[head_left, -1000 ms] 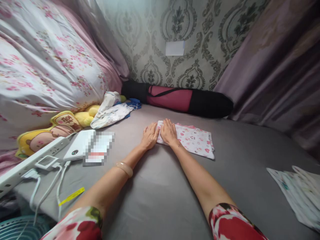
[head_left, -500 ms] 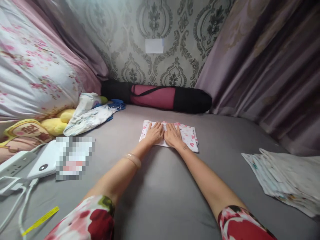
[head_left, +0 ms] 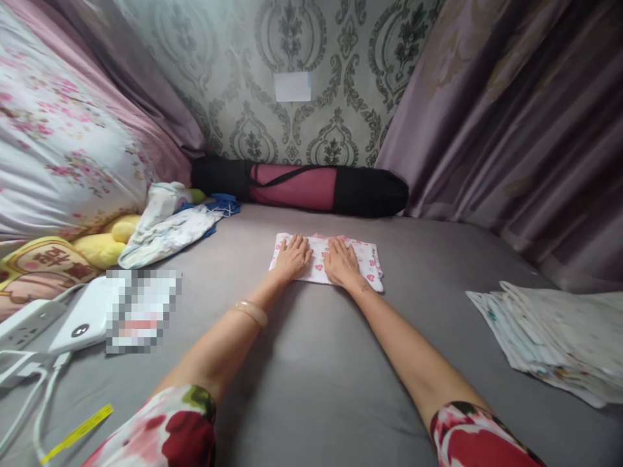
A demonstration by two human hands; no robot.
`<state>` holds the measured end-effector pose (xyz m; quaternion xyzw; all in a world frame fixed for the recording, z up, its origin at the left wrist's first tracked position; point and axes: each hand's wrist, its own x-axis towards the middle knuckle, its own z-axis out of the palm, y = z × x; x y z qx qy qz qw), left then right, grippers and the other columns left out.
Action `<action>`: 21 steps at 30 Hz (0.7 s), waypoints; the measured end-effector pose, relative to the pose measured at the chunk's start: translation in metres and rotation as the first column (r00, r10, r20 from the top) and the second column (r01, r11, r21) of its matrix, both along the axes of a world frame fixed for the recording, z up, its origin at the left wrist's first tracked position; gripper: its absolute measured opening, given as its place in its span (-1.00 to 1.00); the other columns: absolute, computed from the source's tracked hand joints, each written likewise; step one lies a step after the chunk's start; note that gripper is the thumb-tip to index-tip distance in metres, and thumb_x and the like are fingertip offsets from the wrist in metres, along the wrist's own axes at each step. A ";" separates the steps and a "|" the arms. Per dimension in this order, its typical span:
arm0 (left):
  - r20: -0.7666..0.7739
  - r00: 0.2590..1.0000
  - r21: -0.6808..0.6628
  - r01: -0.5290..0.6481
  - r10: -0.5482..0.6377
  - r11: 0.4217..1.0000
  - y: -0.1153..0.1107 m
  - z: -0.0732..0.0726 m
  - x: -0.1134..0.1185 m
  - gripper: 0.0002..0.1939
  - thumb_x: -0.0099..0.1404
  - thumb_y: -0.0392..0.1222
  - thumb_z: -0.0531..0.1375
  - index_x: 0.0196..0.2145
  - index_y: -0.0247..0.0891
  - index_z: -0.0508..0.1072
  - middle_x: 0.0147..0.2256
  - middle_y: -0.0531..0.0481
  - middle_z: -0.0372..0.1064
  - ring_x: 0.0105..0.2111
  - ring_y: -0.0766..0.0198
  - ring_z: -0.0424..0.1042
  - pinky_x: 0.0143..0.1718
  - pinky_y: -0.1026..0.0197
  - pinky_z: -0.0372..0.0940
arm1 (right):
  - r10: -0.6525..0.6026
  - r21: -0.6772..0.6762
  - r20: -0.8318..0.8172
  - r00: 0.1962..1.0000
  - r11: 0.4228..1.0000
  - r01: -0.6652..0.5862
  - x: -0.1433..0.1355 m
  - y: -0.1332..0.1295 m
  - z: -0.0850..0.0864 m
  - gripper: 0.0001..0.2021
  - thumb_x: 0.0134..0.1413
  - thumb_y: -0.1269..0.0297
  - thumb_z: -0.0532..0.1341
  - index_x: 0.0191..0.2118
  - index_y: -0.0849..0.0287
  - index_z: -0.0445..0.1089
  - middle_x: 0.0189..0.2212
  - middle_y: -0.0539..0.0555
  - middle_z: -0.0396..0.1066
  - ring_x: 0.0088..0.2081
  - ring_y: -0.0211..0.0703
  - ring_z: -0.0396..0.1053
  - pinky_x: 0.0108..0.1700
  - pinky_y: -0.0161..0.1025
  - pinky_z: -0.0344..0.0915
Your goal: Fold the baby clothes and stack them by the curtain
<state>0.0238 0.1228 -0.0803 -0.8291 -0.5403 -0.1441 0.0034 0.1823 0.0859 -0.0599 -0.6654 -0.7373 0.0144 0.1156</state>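
Note:
A folded white cloth with pink and red hearts [head_left: 318, 267] lies flat on the grey bed sheet [head_left: 311, 363], straight ahead of me. My left hand [head_left: 293, 258] rests palm down on its left part, fingers stretched out. On the right half of the cloth lies my right hand [head_left: 341, 262], also flat with the fingers extended. A strip of the cloth shows between the two hands. Its far edge looks slightly uneven, with a pink bit sticking out.
A stack of folded cloths [head_left: 555, 344] sits at the right. Crumpled baby clothes [head_left: 170, 233] and yellow plush toys [head_left: 97, 250] are at the left, above a white power bank [head_left: 90, 318] and power strip [head_left: 26, 324]. A black and maroon rolled bag [head_left: 296, 187] lies along the wall.
My hands have moved apart across the cloth, the left one to the left and the right one slightly right. More of the cloth's middle shows. The whole view has shifted slightly.

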 end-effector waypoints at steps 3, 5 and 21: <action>0.000 1.000 -0.048 -0.013 0.013 0.999 0.000 -0.006 -0.001 -0.47 0.46 -0.02 -0.15 0.26 -0.32 0.12 0.31 -0.28 0.01 0.32 -0.02 -0.03 0.28 -0.19 -0.14 | -0.014 -0.008 0.005 1.000 1.000 0.014 0.004 0.002 -0.009 -0.45 0.32 0.23 -0.16 0.33 0.40 0.03 0.36 0.21 -0.07 0.36 -0.01 -0.15 0.34 0.00 -0.27; -0.001 1.000 -0.080 -0.013 0.013 0.997 0.000 -0.004 -0.001 -0.47 0.46 -0.02 -0.16 0.26 -0.31 0.12 0.32 -0.29 -0.01 0.32 -0.04 -0.04 0.27 -0.20 -0.14 | -0.023 -0.028 0.003 1.000 0.999 0.023 0.003 0.001 -0.009 -0.44 0.33 0.22 -0.17 0.33 0.40 0.03 0.37 0.21 -0.08 0.36 -0.01 -0.14 0.34 0.00 -0.27; -0.036 0.997 -0.150 -0.068 0.064 0.986 -0.004 0.005 -0.015 -0.45 0.46 0.00 -0.19 0.25 -0.37 0.10 0.33 -0.33 -0.06 0.34 -0.05 -0.11 0.29 -0.18 -0.17 | -0.103 -0.036 0.034 0.994 0.994 0.104 0.030 -0.009 -0.002 -0.45 0.31 0.27 -0.17 0.33 0.41 0.03 0.36 0.22 -0.07 0.37 -0.01 -0.17 0.34 -0.04 -0.24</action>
